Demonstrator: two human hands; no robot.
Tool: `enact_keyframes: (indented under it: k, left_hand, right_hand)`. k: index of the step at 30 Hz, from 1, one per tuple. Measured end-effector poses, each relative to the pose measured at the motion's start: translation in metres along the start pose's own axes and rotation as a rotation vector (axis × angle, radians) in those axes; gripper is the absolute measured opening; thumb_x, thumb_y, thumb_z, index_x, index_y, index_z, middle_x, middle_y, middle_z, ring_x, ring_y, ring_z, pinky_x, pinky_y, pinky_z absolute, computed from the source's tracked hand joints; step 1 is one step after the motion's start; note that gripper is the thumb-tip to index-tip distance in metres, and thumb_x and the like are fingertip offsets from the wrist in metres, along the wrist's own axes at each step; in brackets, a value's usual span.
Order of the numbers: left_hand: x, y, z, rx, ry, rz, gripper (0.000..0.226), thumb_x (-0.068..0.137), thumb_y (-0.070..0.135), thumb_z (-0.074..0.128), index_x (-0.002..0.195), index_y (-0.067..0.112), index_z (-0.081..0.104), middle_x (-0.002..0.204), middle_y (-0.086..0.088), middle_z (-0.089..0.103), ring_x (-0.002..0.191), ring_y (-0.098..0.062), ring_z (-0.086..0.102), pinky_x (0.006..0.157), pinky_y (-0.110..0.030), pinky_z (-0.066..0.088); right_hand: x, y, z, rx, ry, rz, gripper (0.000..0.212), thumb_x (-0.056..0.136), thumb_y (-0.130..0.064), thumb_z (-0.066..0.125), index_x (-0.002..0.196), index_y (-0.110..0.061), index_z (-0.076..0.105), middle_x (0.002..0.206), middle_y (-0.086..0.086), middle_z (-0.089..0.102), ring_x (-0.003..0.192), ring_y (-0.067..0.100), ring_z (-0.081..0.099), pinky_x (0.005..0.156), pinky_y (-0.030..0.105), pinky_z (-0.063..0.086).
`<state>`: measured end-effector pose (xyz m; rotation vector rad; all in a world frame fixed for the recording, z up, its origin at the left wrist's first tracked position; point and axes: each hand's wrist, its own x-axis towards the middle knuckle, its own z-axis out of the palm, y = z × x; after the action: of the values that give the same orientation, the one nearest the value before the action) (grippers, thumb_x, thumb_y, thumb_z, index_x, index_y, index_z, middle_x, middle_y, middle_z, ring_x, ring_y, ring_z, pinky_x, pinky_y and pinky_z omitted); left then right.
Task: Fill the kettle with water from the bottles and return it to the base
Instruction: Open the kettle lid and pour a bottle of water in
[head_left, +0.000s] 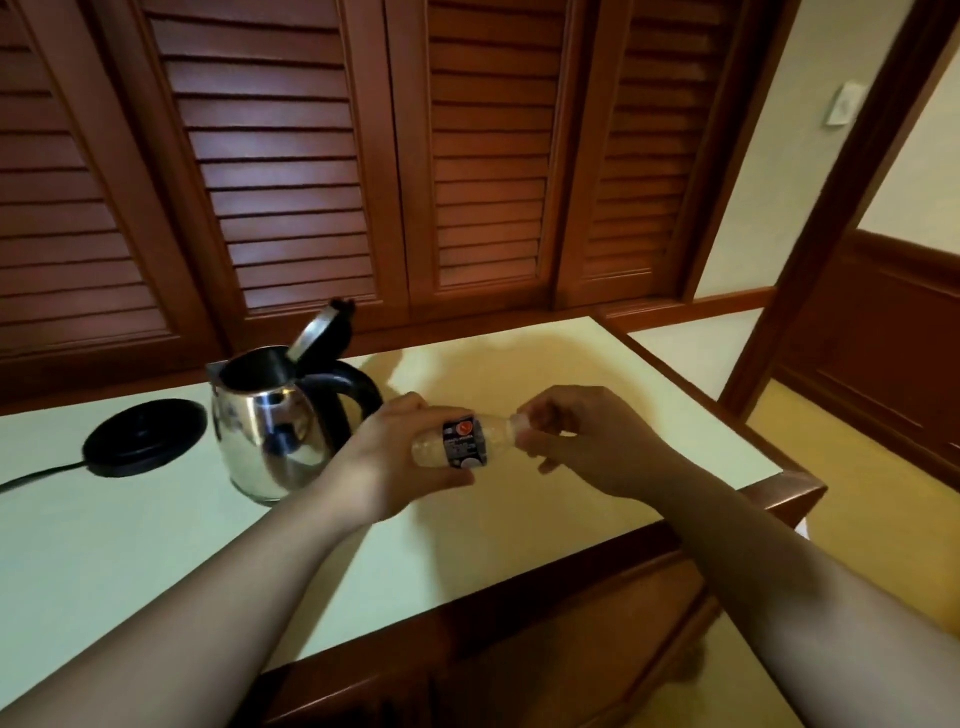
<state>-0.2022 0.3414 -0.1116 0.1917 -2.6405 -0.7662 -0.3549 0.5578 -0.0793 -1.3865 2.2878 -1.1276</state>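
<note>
A steel kettle (270, 431) with a black handle stands on the pale tabletop, its lid tipped up and open. Its round black base (145, 436) lies to its left, apart from it, with a cord running off to the left. My left hand (395, 462) grips a small clear water bottle (467, 441) with a dark label, held sideways just right of the kettle. My right hand (582, 441) pinches the bottle's cap end (522, 423). I cannot tell whether the cap is on or off.
The table (519, 374) has a wooden rim; its right edge and front edge are close to my arms. Louvred wooden doors (311, 156) stand behind it. A doorway and yellow floor lie to the right.
</note>
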Motion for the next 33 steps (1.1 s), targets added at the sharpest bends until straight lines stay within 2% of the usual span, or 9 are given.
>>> enact_keyframes:
  k: [4,8,15,19,22,24,26,30,33]
  left_hand:
    - [0.024,0.026,0.033,-0.067,0.025,0.033,0.063,0.073,0.047,0.09,0.131,0.041,0.067,0.1,0.008,0.057,0.094,-0.002,0.055,0.076,-0.015,0.04]
    - [0.043,0.034,0.059,-0.08,0.043,-0.019,0.061,0.074,0.044,0.091,0.13,0.038,0.068,0.101,0.01,0.057,0.098,-0.001,0.054,0.078,-0.014,0.039]
    - [0.074,0.055,0.099,-0.143,-0.036,-0.054,0.062,0.075,0.056,0.085,0.132,0.039,0.065,0.111,0.009,0.064,0.102,-0.006,0.062,0.089,-0.026,0.049]
    - [0.085,0.053,0.113,-0.133,-0.188,-0.158,0.099,0.071,0.068,0.082,0.155,0.044,0.037,0.143,0.02,0.046,0.129,-0.005,0.046,0.11,-0.03,0.041]
    - [0.076,0.034,0.121,0.024,-0.241,-0.265,0.095,0.079,0.075,0.071,0.158,0.043,0.03,0.158,0.017,0.035,0.145,-0.013,0.035,0.121,-0.039,0.032]
    - [0.066,0.02,0.13,0.193,-0.277,-0.284,0.091,0.085,0.077,0.06,0.161,0.039,0.029,0.17,0.01,0.025,0.157,-0.016,0.02,0.129,-0.04,0.016]
    - [0.058,0.01,0.136,0.254,-0.281,-0.294,0.09,0.087,0.083,0.047,0.162,0.039,0.027,0.173,0.014,0.014,0.16,-0.013,0.005,0.13,-0.038,0.003]
    - [0.058,0.005,0.138,0.256,-0.251,-0.272,0.09,0.085,0.086,0.043,0.161,0.04,0.028,0.172,0.016,0.015,0.16,-0.01,0.006,0.13,-0.038,0.002]
    - [0.057,0.003,0.138,0.252,-0.248,-0.272,0.089,0.085,0.085,0.045,0.161,0.04,0.029,0.172,0.016,0.015,0.16,-0.01,0.006,0.13,-0.038,0.003]
  right_hand:
    - [0.0,0.028,-0.021,-0.024,0.049,0.138,0.04,0.101,-0.05,0.052,0.088,-0.016,0.068,0.073,0.0,0.072,0.063,0.014,0.071,0.06,0.024,0.059]
    - [0.001,0.053,-0.044,0.077,-0.016,0.154,0.028,0.097,-0.04,0.066,0.114,-0.018,0.065,0.087,-0.003,0.074,0.076,0.014,0.075,0.065,0.025,0.061]
    - [-0.001,0.084,-0.071,-0.096,0.113,0.178,0.038,0.099,-0.052,0.057,0.084,-0.017,0.065,0.071,-0.002,0.069,0.056,0.009,0.067,0.055,0.02,0.053]
    - [0.005,0.099,-0.105,-0.089,0.14,0.252,0.03,0.1,-0.044,0.061,0.093,-0.015,0.068,0.08,-0.002,0.073,0.067,0.012,0.073,0.069,0.028,0.061]
    - [0.012,0.112,-0.138,-0.25,0.213,0.23,0.026,0.099,-0.039,0.063,0.098,-0.014,0.069,0.082,-0.001,0.072,0.069,0.012,0.071,0.07,0.029,0.061]
    - [0.018,0.12,-0.157,-0.351,0.255,0.231,0.022,0.099,-0.037,0.065,0.092,-0.017,0.067,0.081,-0.003,0.069,0.069,0.009,0.066,0.062,0.024,0.054]
    - [0.025,0.128,-0.173,-0.443,0.27,0.268,0.017,0.099,-0.033,0.064,0.09,-0.018,0.066,0.079,-0.003,0.064,0.071,0.012,0.062,0.062,0.026,0.049]
    - [0.036,0.143,-0.194,-0.539,0.242,0.338,0.024,0.096,-0.028,0.061,0.102,-0.007,0.071,0.093,0.009,0.069,0.091,0.029,0.067,0.083,0.043,0.055]
    - [0.041,0.152,-0.192,-0.6,0.195,0.381,0.029,0.099,-0.03,0.063,0.123,-0.014,0.069,0.113,0.005,0.07,0.101,0.021,0.067,0.083,0.033,0.059]
